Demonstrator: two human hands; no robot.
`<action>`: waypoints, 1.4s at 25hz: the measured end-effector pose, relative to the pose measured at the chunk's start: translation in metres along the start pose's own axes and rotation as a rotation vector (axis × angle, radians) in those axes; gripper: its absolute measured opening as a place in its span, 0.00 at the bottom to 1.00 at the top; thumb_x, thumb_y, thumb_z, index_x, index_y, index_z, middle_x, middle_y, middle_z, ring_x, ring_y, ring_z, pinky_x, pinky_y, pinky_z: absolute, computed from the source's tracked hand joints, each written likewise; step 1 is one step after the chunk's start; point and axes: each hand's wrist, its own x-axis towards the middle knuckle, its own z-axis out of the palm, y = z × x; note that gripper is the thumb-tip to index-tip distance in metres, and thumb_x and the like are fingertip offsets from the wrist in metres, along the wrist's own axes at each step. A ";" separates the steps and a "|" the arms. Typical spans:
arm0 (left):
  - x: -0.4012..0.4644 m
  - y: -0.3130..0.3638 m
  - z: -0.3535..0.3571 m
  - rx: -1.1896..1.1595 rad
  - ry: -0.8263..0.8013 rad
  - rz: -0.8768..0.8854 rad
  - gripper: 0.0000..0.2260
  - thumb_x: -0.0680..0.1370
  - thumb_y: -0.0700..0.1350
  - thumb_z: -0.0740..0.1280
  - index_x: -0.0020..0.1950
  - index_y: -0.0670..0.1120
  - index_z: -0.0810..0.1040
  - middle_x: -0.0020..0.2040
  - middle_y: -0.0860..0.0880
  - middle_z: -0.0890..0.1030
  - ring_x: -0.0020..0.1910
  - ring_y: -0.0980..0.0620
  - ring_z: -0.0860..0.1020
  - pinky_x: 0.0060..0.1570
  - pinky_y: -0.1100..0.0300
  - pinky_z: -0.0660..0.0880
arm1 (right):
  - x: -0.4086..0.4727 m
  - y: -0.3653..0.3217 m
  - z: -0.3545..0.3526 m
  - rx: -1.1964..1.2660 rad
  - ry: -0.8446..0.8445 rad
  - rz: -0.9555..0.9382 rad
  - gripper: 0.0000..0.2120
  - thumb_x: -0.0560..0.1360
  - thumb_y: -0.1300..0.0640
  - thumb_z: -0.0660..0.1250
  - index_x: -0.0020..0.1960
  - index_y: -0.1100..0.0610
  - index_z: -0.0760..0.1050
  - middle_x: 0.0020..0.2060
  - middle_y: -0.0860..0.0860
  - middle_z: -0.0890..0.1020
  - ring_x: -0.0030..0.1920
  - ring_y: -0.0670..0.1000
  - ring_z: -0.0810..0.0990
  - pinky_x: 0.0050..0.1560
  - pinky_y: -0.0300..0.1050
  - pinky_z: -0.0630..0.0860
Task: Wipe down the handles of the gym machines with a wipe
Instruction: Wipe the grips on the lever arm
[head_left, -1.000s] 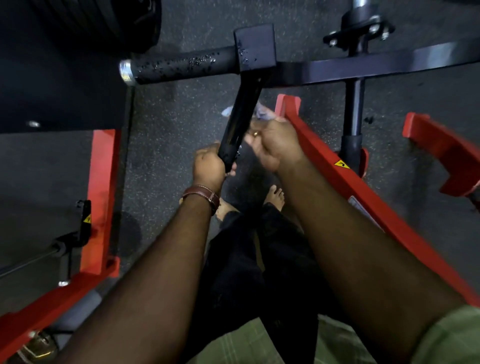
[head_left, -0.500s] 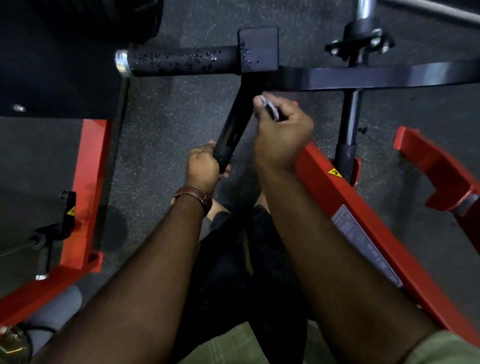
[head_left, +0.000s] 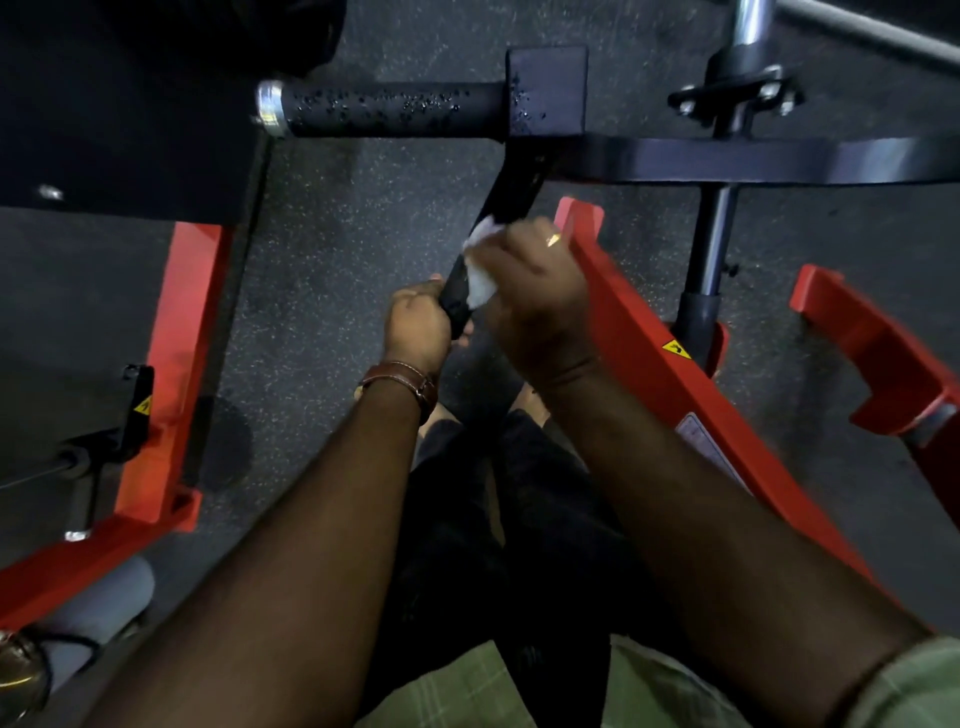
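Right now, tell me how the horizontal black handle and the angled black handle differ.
The horizontal black handle lies level, untouched, beaded with droplets, with a silver end cap. The angled black handle slopes down toward the person; the left hand grips its lower end and the right hand presses a white wipe against it. Both are dark bars meeting at the same black block.
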 end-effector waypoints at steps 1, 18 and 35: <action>-0.003 0.002 -0.001 0.011 -0.012 0.006 0.12 0.81 0.33 0.55 0.48 0.37 0.77 0.30 0.46 0.77 0.22 0.58 0.75 0.22 0.66 0.72 | -0.007 -0.003 0.001 -0.007 -0.043 -0.065 0.04 0.75 0.68 0.70 0.42 0.66 0.82 0.37 0.59 0.81 0.37 0.59 0.78 0.36 0.49 0.72; -0.017 -0.017 -0.009 -0.347 -0.077 -0.238 0.14 0.85 0.42 0.55 0.43 0.48 0.76 0.37 0.50 0.79 0.30 0.56 0.78 0.30 0.61 0.78 | 0.023 -0.023 0.002 -0.450 -0.695 -0.501 0.13 0.79 0.58 0.58 0.46 0.62 0.79 0.38 0.60 0.82 0.42 0.59 0.81 0.56 0.55 0.73; -0.009 -0.026 -0.013 -0.256 -0.076 -0.179 0.15 0.85 0.47 0.57 0.43 0.45 0.77 0.31 0.49 0.78 0.27 0.54 0.75 0.29 0.61 0.69 | 0.027 0.001 -0.022 -0.435 -0.472 -0.354 0.12 0.80 0.59 0.60 0.51 0.61 0.81 0.51 0.57 0.82 0.52 0.60 0.78 0.49 0.53 0.68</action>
